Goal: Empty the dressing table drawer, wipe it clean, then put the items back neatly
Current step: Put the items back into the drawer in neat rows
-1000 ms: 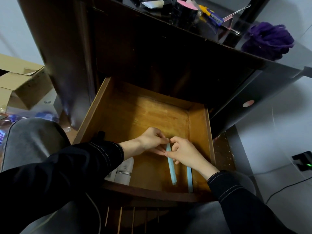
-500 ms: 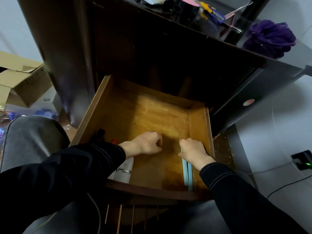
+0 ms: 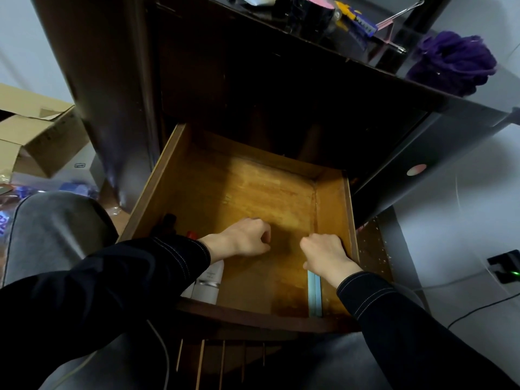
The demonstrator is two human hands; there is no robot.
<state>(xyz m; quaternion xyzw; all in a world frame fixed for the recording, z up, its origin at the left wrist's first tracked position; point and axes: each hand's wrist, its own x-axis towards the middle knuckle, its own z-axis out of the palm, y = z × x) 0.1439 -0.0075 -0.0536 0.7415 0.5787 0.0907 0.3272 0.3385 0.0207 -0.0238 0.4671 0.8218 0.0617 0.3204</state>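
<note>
putting back: sticks being squared up in the drawer [image 3: 349,209]
two blue sticks [image 3: 314,294] lie side by side under the right hand [image 3: 323,253], running back from its bent fingers; pinching or just pressing, i can't tell. left hand [image 3: 247,237] curled, seemingly empty, two white bottles [image 3: 209,285] behind its fingers. next, probably: let go without nudging them.

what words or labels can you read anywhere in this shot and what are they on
None can be read for certain.
White bottle in the drawer: fine print, too small to read.
Yellow and blue tool on the table top: lettering on the blue part, blurred.
White box on the floor: small label, blurred.
Blue packet at the left edge: white letters, cut off and blurred.
</note>
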